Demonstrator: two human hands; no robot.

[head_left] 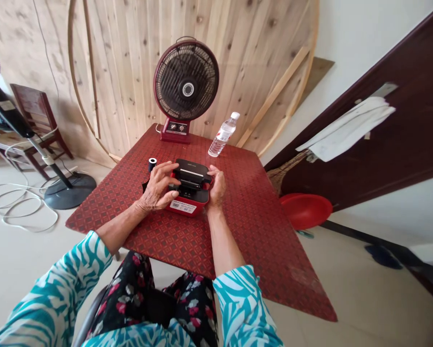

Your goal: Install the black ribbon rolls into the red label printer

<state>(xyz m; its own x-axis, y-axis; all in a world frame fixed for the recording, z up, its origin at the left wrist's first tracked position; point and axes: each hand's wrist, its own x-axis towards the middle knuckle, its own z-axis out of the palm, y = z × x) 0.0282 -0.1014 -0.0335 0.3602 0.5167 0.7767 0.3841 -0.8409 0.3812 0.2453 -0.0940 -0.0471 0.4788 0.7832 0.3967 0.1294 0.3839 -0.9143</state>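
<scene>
Red-and-black device (191, 193): It is sitting on the patterned table (270, 241) between both hands, its black lid (191, 167) apparently standing raised at the rear and its white label (183, 206) facing the wearer.
Left hand (157, 189): It is spreading its fingers, open, at the device's left side, the fingertips reaching over that edge; whether they are all touching it, I cannot tell.
Right hand (216, 187): It is cupping the device's right side with curved fingers; whether it is gripping firmly or only steadying, I cannot tell.
Lid risk: If either hand is nudging the raised lid, it could be dropping onto the left fingers, which are lying close to the opening.
Sliding risk: If the left hand is pushing harder than the right is bracing, the device could be skidding sideways.
Small dark roll (152, 164): It is standing to the device's left, just beyond the left hand; a careless knuckle could be tipping it and sending it rolling.
Water bottle (222, 136): It is standing behind the device, to the right; a backward shove could be toppling it.
Fan (186, 82): It is standing well behind the device; whether its blades are turning, I cannot tell.
</scene>
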